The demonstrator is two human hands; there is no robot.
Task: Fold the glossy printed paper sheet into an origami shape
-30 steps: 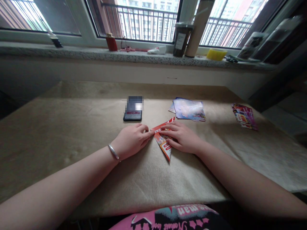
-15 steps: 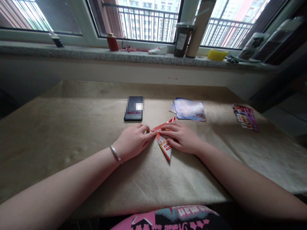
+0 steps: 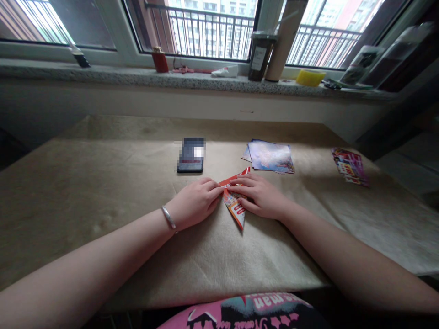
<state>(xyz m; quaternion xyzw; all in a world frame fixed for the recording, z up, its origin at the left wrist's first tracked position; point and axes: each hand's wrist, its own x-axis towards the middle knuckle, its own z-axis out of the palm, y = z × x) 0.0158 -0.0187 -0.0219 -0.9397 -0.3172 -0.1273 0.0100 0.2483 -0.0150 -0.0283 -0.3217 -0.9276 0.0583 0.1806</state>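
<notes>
1. The folded red-and-white paper (image 3: 236, 208), a narrow triangle with its point turned toward the person, was laid flat on the surface (image 3: 103, 183). It was found on the person's side of the phone (image 3: 190, 156) and a little to the phone's right.
2. The upper part of the paper was covered by the right hand (image 3: 262, 196). Its grip was left open, the fingers being spread flat and pressed down on the paper, with nothing clasped.
3. The paper's left corner, the one nearest the phone, was touched by the fingertips of the left hand (image 3: 194, 203). The fingers were loosely curled; whether the corner was pinched in that grip or only pressed could not be told.
4. A silver bracelet (image 3: 168, 217) was worn on the left wrist, on the person's side of the phone and slightly to its left.
5. The phone itself was laid flat on the surface, apart from both hands, and its screen was blurred.
6. A small stack of blue printed sheets (image 3: 270, 156) was seen to the right of the phone, near the right hand's fingertips but not touched by them.
7. A colourful leaflet (image 3: 350, 167) was placed well to the right of the phone, beyond the stack.
8. Behind the phone, a stone windowsill (image 3: 137, 77) was lined with a red cup (image 3: 160, 61), a dark jar (image 3: 260, 57), a cardboard tube (image 3: 283, 41) and a yellow object (image 3: 309, 76).
9. A pink printed garment (image 3: 247, 313) was seen at the lower edge of the view, well on the person's side of the phone.
</notes>
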